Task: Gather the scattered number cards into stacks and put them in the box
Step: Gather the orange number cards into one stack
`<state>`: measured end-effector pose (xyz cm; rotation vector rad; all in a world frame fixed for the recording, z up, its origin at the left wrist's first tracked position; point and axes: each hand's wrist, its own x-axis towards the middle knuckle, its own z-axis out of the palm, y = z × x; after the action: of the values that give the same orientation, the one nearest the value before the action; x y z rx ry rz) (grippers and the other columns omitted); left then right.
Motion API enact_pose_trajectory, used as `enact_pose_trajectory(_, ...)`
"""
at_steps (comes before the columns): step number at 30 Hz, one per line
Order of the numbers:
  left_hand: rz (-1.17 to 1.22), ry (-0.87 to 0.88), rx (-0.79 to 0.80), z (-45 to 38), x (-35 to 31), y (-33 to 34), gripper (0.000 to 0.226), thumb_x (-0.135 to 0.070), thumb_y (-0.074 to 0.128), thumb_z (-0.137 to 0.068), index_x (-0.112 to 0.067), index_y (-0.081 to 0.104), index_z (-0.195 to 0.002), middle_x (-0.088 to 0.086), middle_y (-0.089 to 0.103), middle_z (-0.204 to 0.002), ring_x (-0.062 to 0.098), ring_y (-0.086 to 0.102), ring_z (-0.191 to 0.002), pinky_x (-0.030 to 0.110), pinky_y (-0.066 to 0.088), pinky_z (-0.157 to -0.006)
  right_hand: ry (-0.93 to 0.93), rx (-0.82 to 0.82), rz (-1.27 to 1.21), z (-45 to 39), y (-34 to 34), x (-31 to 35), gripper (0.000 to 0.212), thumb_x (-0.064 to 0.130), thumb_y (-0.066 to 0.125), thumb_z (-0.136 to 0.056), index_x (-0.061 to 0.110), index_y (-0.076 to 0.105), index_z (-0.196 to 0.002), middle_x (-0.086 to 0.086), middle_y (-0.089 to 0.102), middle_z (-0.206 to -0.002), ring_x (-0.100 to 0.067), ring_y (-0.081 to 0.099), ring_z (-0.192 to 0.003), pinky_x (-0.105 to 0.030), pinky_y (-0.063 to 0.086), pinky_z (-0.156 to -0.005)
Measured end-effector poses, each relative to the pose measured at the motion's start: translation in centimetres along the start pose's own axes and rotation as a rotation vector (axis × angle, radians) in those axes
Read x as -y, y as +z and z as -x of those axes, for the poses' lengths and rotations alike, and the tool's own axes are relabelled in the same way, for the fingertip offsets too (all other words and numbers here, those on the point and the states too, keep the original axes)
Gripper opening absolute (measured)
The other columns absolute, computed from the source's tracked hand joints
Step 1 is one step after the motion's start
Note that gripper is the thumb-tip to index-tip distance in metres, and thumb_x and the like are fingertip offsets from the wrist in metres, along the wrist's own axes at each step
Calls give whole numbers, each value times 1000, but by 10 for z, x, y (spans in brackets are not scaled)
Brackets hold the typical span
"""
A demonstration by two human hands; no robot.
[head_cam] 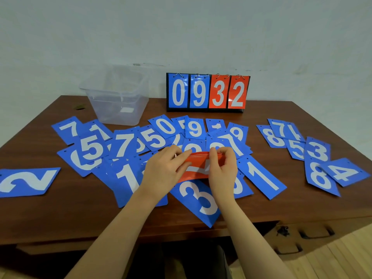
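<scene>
Both hands meet over the middle of the brown wooden surface (302,200), holding a stack of red number cards (198,168) tilted up off the blue cards beneath. The left hand (163,170) pinches the stack's left end, fingers along its upper edge; the right hand (223,168) curls over the right end, fingertips on the same edge.

Blue number cards (124,146) lie scattered and overlapping across the surface from left to right. A blue 3 (199,198) lies under the hands with its lower corner reaching just past the near edge. A blue 2 (26,182) lies at the far left, cut by the frame. A blue 1 (261,176) sits just right of the right hand. A separate cluster with a blue 4 (344,172) lies near the right edge.

The clear plastic box (118,97) stands at the back left, beyond the cards. A flip scoreboard (207,93) reading 0932 stands at the back centre against the wall (181,33). Bare wood shows between the 2 and the central heap, and between the 1 and the right cluster.
</scene>
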<state>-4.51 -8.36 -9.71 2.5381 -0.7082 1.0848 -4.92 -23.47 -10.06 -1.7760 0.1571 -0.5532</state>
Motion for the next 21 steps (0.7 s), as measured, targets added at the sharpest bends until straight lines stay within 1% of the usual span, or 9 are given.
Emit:
enact_pose_trajectory(2, -58, -92, 26, 2, 1, 2, 39, -38, 48, -85, -13, 67, -108, 5, 62, -85, 19, 60, -73, 30, 51, -59, 35, -13, 11, 1, 1, -1, 13, 29, 51, -95, 20, 46, -87, 2, 49, -94, -6, 50, -82, -14, 40, -65)
enact_pose_trajectory(5, -24, -257, 63, 14, -3, 7, 43, -41, 44, -87, -16, 63, -116, 9, 61, -97, 25, 59, -87, 34, 53, -66, 118, 13, -30, 5, 3, -5, 9, 30, 46, -97, 22, 45, -93, 7, 52, -96, -7, 54, -88, -18, 46, -64)
enact_pose_trajectory(6, 71, -327, 63, 16, -7, 7, 41, -39, 47, -89, -17, 61, -120, 10, 59, -104, 25, 57, -95, 34, 52, -72, 125, 21, -37, 6, 3, -6, 9, 30, 45, -98, 22, 46, -95, 8, 54, -95, -8, 56, -88, -19, 48, -64)
enact_pose_trajectory(8, 350, -552, 63, 16, -16, 5, 35, -33, 49, -93, -19, 57, -125, 7, 51, -119, 18, 48, -111, 29, 51, -81, 122, 25, -46, 7, 4, -9, 11, 30, 45, -98, 21, 48, -95, 8, 56, -93, -8, 57, -88, -19, 48, -64)
enact_pose_trajectory(9, 465, -664, 38, 15, -21, 5, 35, -33, 48, -93, -20, 55, -125, 3, 48, -122, 14, 47, -113, 24, 51, -79, 119, 21, -52, 8, 5, -9, 12, 30, 45, -98, 19, 49, -95, 7, 56, -92, -8, 57, -88, -18, 47, -64)
enact_pose_trajectory(11, 571, -832, -47, 9, -29, 5, 32, -35, 46, -93, -21, 54, -122, -2, 46, -122, 10, 49, -110, 11, 46, -67, 115, 8, -69, 8, 8, -9, 16, 30, 46, -97, 16, 50, -94, 6, 56, -90, -6, 56, -86, -15, 45, -63)
enact_pose_trajectory(14, 583, -934, -128, 2, -36, 9, 26, -33, 44, -95, -17, 52, -114, -2, 47, -119, 8, 48, -105, 4, 39, -57, 113, 6, -89, 8, 8, -8, 15, 30, 45, -98, 17, 51, -94, 9, 57, -87, 1, 58, -83, -13, 45, -60)
enact_pose_trajectory(18, 665, -1056, -160, 1, -38, 18, 12, -37, 42, -95, -29, 47, -102, -8, 50, -110, 8, 52, -98, 9, 39, -62, 100, 30, -61, 9, 7, -7, 9, 27, 42, -99, 24, 49, -95, 13, 55, -83, 17, 53, -77, -10, 46, -58)
enact_pose_trajectory(21, 747, -1107, -176, 1, -35, 21, 14, -41, 44, -94, -32, 48, -102, -7, 55, -110, 11, 57, -97, 18, 47, -66, 112, 29, -31, 8, 9, -5, 14, 29, 40, -99, 23, 47, -89, 11, 54, -79, 8, 55, -72, -9, 44, -56)
